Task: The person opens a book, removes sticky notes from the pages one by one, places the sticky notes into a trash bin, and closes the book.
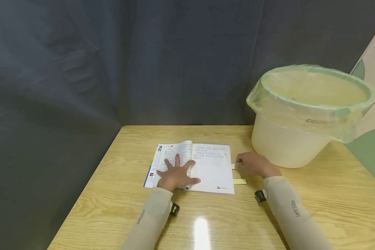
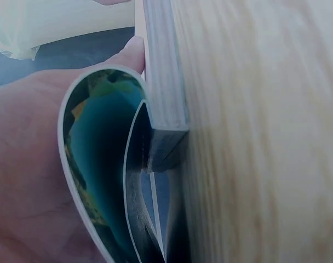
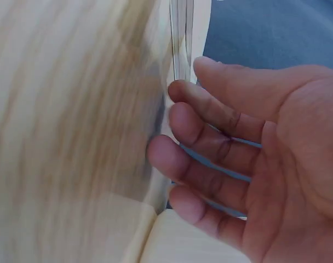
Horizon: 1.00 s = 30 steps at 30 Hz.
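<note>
An open book (image 1: 210,170) lies on the wooden table, printed text on its pages. Spread wide, my left hand (image 1: 176,175) presses its left page near the spine; the left wrist view shows curled pages (image 2: 103,159) beside the palm. Two yellow paper strips stick out past the right edge: the upper strip (image 1: 233,166) meets my right fingertips, and the lower strip (image 1: 240,181) lies just below. My right hand (image 1: 254,163) pinches the upper strip between thumb and bent fingers. In the right wrist view, the thumb and fingers (image 3: 196,104) are at the page edge.
A large pale bucket (image 1: 290,139) lined with a thin greenish plastic bag (image 1: 303,111) stands at the back right, close behind my right hand. A dark curtain (image 1: 187,62) hangs behind the table (image 1: 125,215).
</note>
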Motion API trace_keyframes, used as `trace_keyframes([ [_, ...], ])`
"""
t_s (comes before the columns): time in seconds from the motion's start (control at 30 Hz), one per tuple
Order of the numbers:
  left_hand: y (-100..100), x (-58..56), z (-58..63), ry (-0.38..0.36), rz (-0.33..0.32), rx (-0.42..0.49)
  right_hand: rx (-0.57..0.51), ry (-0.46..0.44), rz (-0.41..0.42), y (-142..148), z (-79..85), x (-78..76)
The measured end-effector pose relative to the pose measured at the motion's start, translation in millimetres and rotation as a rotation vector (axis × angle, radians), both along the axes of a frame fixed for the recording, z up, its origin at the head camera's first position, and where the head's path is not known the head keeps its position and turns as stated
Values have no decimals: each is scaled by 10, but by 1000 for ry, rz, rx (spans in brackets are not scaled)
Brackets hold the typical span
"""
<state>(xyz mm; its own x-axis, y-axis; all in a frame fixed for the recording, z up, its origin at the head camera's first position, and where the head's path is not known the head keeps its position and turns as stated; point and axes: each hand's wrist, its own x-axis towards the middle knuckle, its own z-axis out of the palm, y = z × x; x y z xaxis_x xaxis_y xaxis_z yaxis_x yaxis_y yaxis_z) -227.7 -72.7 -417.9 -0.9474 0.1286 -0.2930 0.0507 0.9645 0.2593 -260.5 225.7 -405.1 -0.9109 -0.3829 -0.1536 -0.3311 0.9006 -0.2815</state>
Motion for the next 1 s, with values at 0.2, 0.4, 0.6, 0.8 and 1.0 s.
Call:
trace_keyframes([
  [0.2, 9, -6, -7, 14, -5, -12, -62, -26, -48, -11, 8, -22],
  [0.4, 6, -45, 0, 32, -41, -30, -99, -9, -44, -15, 23, -45],
  [0.6, -50, -83, 25, 135, -117, -22, -143, -21, -60, -8, 41, -32],
  [0.8, -52, -111, 61, 377, -189, 107, -171, 8, -41, -26, 90, -16],
  [1.0, -19, -124, 86, 479, -213, 174, -218, 30, -35, -56, 118, 3],
])
